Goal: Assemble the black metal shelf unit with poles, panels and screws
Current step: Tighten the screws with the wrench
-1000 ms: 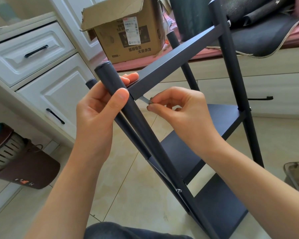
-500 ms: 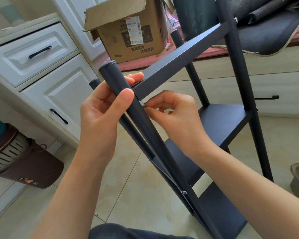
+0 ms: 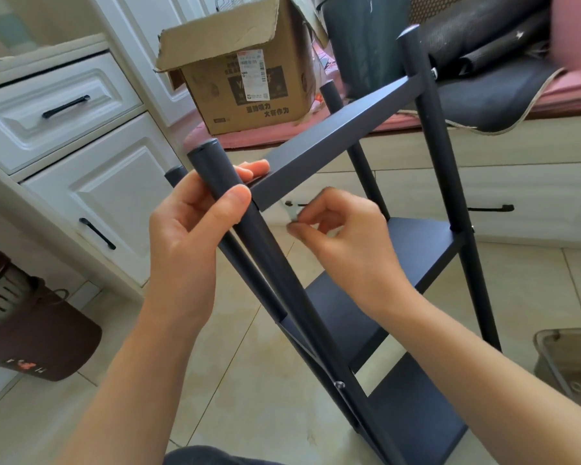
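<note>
Gripping the near pole (image 3: 222, 182) at ten o'clock, my left hand (image 3: 188, 236) wraps it where the top panel (image 3: 332, 142) edge meets it. My right hand (image 3: 346, 239) pinches a small silvery tool (image 3: 294, 216), blurred, just below that corner. Open floor (image 3: 255, 380) lies at six. The cardboard box (image 3: 245, 78) label is unreadable.

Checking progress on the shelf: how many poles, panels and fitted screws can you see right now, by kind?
Poles: 4 (near, behind it, far left, far right)
Panels: 3 (top, middle, bottom)
Screws fitted: 3 (near pole, far-right pole, top and middle)
Total: 10
</note>
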Demonstrator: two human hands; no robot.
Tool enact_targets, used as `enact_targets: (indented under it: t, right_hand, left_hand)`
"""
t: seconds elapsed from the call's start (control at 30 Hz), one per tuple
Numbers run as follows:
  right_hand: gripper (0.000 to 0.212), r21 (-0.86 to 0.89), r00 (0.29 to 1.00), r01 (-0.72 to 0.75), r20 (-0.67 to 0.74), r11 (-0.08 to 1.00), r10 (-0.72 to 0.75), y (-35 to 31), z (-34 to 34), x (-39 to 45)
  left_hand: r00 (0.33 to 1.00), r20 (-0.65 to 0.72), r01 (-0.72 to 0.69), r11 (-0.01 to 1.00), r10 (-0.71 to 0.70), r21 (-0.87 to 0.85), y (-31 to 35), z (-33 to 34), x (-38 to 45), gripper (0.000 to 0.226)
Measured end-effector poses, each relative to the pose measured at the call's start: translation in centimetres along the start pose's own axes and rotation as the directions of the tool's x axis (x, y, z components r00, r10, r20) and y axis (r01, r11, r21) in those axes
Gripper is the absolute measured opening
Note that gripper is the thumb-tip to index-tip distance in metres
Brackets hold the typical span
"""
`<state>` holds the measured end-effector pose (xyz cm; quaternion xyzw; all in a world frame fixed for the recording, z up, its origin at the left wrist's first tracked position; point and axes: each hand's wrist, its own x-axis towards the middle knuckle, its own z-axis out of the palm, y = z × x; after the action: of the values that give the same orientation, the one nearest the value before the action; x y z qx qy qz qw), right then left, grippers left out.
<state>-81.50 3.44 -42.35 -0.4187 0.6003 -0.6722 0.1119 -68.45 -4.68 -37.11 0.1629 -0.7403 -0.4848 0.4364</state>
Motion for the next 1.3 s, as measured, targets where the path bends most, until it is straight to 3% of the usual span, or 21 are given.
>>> enact_targets:
  t: [0.13, 0.27, 0.53, 0.67, 0.77, 0.87, 1.2, 1.3]
  right_hand:
    - [0.011, 0.031, 0.996, -0.020, -0.082, 0.999, 0.022, -1.5, -4.1, -0.2]
    - [0.014, 0.062, 0.983, -0.123, -0.129, 0.990, 0.130, -3.6, -7.2, 1.8]
    - [0.009, -0.308, 0.933, -0.161, -0.358, 0.938, 0.042, -4.0, -14.9, 5.0]
    - [0.019, -0.461, 0.946, -0.235, -0.311, 0.856, 0.093, -4.0, -17.5, 4.5]
    - [0.014, -0.496, 0.958, -0.203, -0.278, 0.845, 0.066, -4.6, -18.2, 3.7]
    - [0.011, -0.480, 0.960, -0.149, -0.278, 0.865, 0.011, -5.2, -18.4, 2.9]
    - [0.011, -0.474, 0.977, -0.101, -0.214, 0.875, -0.002, -5.8, -17.2, 0.4]
    - [0.012, -0.474, 0.978, -0.081, -0.209, 0.877, -0.022, -5.5, -16.9, 0.1]
  left_hand:
    - [0.999, -0.033, -0.030, 0.996, 0.033, 0.082, 0.2, 0.8, 0.0, 0.015]
    - [0.998, -0.032, -0.049, 0.978, 0.057, 0.205, 0.3, 1.4, -0.4, 0.023]
    - [0.994, 0.038, -0.107, 0.977, 0.102, 0.182, 0.7, 0.8, -0.7, 0.026]
    - [0.991, 0.066, -0.129, 0.972, 0.118, 0.197, -0.2, 0.2, -0.3, 0.031]
    - [0.994, 0.069, -0.100, 0.968, 0.087, 0.229, -0.7, -0.4, 0.0, 0.058]
    - [0.991, 0.079, -0.122, 0.972, 0.108, 0.201, -1.5, -0.6, 0.3, 0.036]
    - [0.986, -0.135, -0.056, 0.962, 0.095, 0.266, -2.4, 0.3, 1.1, 0.052]
    - [0.969, -0.239, 0.021, 0.945, 0.061, 0.325, -1.9, 1.1, 1.0, 0.070]
